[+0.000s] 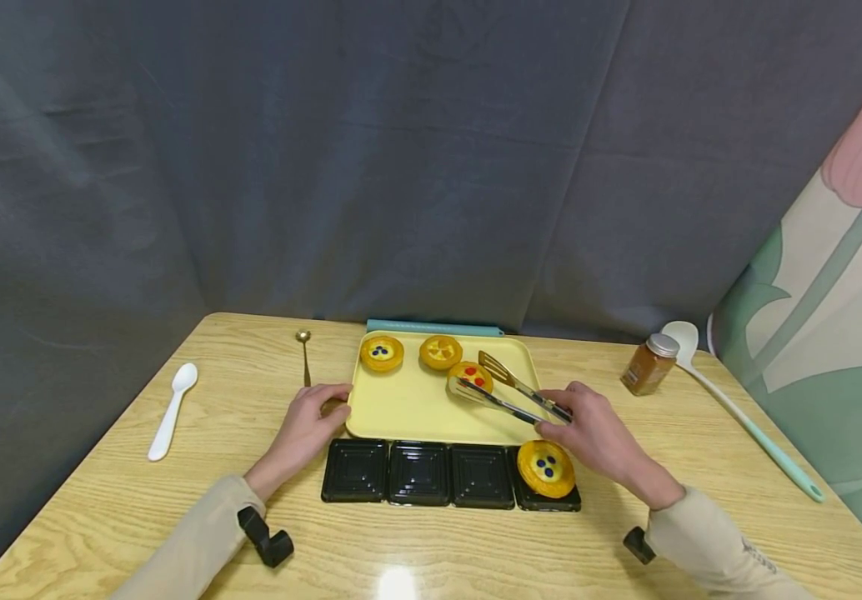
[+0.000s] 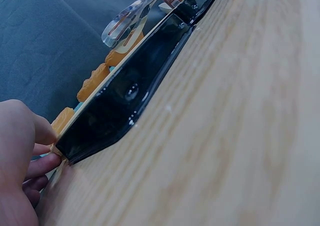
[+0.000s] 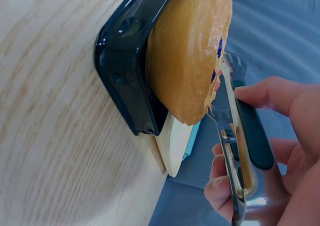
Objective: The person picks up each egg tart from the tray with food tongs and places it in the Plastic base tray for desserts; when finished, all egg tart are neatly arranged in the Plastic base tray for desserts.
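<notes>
My right hand (image 1: 592, 429) grips a pair of metal tongs (image 1: 493, 401) with dark handle grips. The tongs' spread ends lie on either side of an egg tart with red berries (image 1: 470, 372); whether they touch it I cannot tell. This tart sits on a yellow tray (image 1: 393, 408), along with a blueberry tart (image 1: 382, 353) and a tart with orange pieces (image 1: 441, 352). At the tray's left edge, my left hand (image 1: 318, 410) holds the rim between thumb and fingers. Another blueberry tart (image 3: 185, 56) rests, tilted, in the rightmost of several joined black containers (image 1: 419, 472).
Left of the tray lie a white spoon (image 1: 173, 411) and a small gold spoon (image 1: 305, 354). A jar with a silver lid (image 1: 649, 365) and a long ladle with a green handle (image 1: 746, 421) are on the right. Behind the tray is a teal strip (image 1: 434, 327).
</notes>
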A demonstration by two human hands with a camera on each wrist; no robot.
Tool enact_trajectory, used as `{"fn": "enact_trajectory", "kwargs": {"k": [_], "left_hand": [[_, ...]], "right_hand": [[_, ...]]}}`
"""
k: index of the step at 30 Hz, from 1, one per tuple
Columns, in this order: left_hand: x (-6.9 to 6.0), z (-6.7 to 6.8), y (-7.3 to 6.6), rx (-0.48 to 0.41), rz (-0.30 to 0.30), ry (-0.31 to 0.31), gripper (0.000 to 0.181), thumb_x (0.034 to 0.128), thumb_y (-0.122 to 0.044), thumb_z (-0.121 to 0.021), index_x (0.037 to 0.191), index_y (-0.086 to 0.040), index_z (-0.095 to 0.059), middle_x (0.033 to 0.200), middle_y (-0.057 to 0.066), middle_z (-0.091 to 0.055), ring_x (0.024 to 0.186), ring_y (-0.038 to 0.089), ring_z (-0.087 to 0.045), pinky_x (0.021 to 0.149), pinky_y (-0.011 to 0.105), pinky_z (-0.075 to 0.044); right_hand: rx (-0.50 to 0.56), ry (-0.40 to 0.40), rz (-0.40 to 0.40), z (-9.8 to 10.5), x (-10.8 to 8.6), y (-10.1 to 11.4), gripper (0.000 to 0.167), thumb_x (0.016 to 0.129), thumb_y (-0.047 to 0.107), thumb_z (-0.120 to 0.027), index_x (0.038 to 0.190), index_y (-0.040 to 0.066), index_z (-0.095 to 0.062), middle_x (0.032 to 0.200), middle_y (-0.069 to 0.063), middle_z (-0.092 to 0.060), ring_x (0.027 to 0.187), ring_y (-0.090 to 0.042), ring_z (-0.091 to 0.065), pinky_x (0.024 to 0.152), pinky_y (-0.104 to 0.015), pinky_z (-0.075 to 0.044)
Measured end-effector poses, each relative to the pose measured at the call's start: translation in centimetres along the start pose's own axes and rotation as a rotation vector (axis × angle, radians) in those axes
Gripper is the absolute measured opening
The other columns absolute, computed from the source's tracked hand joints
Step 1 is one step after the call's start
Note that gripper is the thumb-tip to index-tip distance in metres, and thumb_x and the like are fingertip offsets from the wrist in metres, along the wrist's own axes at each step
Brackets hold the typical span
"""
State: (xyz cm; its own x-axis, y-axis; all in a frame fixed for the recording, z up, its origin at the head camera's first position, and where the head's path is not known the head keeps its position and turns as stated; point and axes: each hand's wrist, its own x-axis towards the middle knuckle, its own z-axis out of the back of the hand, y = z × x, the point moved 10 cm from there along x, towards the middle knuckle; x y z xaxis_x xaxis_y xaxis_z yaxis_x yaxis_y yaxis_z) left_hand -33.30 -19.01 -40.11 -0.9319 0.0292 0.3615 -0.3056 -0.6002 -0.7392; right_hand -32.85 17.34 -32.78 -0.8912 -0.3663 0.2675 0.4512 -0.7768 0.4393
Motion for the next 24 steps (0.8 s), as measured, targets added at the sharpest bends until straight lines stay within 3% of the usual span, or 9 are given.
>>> {"fn": "enact_trajectory", "kwargs": {"k": [24], "left_hand": [[0.1,-0.1,0.2,-0.005,0.017,0.009,0.037,0.0946,-0.009,-0.065,0.131,0.0,-0.066,0.122,0.013,-0.067,0.119,0.033,-0.052,0.102,0.051,-0.039]], "right_hand": [[0.002,-0.03,0.03,0.8,-1.1,0.1,0.042,0.085,0.01,-0.078,0.125,-0.003,-0.07,0.076,-0.006,-0.044,0.064,-0.017,-0.037,0.053,-0.028,-0.031]]}}
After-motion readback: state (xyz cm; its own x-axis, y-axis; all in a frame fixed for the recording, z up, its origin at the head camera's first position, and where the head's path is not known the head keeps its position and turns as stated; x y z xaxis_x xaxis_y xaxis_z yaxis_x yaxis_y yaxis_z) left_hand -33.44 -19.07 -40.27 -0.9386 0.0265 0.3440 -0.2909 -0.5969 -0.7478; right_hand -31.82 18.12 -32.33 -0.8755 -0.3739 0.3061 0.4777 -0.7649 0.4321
